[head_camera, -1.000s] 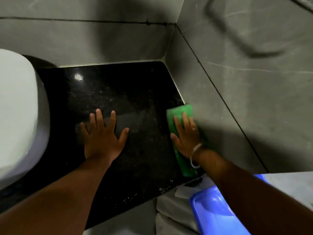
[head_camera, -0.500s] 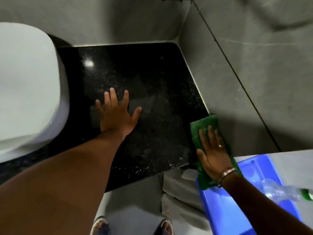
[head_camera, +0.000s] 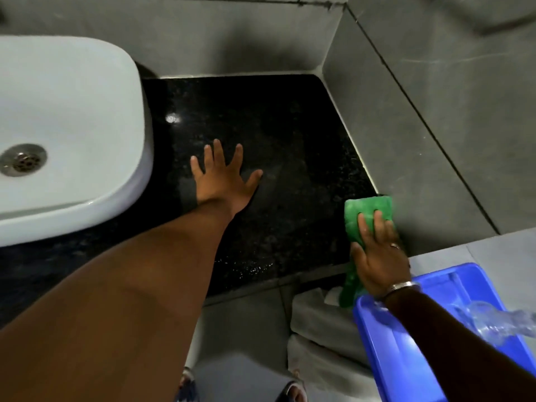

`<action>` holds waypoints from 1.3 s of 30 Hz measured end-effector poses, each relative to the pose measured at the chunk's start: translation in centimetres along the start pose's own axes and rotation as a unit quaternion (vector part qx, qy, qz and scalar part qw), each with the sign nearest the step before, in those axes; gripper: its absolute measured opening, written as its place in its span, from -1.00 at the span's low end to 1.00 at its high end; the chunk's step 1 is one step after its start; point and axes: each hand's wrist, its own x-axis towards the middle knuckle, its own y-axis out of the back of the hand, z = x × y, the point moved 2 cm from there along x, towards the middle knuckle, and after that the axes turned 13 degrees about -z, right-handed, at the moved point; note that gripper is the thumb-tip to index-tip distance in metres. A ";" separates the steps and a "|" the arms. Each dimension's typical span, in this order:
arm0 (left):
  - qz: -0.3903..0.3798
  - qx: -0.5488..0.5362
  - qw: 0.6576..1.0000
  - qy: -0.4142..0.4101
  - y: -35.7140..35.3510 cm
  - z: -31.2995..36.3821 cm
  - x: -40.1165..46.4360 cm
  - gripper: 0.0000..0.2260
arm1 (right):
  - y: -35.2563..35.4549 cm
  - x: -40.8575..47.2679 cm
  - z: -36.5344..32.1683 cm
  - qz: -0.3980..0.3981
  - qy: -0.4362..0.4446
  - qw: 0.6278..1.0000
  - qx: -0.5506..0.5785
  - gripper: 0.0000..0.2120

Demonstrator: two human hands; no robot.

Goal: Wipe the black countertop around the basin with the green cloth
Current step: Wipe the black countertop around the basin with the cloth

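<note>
Right hand drags crumpled green cloth back to front-right corner of black speckled stone table, fingers flat, pinning it. Left hand splayed beside white ceramic basin, likely bracing.

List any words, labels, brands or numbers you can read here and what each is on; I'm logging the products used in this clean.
None can be read.
Green cloth: no tag or print shows.
Blue tub: plain, no label in view.
Clear plastic bottle: blurred; any label cannot be made out.
White basin: no brand mark visible.
Black countertop: only speckle and a light glare.
</note>
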 end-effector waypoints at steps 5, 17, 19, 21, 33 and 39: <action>-0.027 -0.007 1.000 -0.006 -0.2 -0.4 0.5 -0.21 | -2.4 -2.2 -8.4 -0.006 0.066 0.998 0.005 -0.36; -0.052 -0.048 0.997 -0.005 0.9 -13.4 -22.4 -0.35 | -2.4 -5.6 -14.2 -0.087 0.160 0.983 -0.039 -0.39; -0.021 -0.045 0.994 0.093 1.3 -18.2 -25.9 -0.40 | -2.2 -6.3 -16.9 -0.097 0.175 0.979 -0.035 -0.38; 0.018 -0.058 0.979 0.196 2.4 -23.5 -28.3 -0.40 | -2.2 -7.1 -20.2 -0.104 0.197 0.974 -0.044 -0.38; 0.030 -0.085 0.940 0.330 6.0 -52.7 -22.2 -0.18 | -4.6 -9.4 -29.9 -0.056 0.141 0.984 -0.093 -0.33; 0.041 -0.071 0.948 0.309 4.0 -54.0 -21.7 -0.18 | -6.2 -13.3 -40.1 -0.016 0.148 0.987 -0.062 -0.31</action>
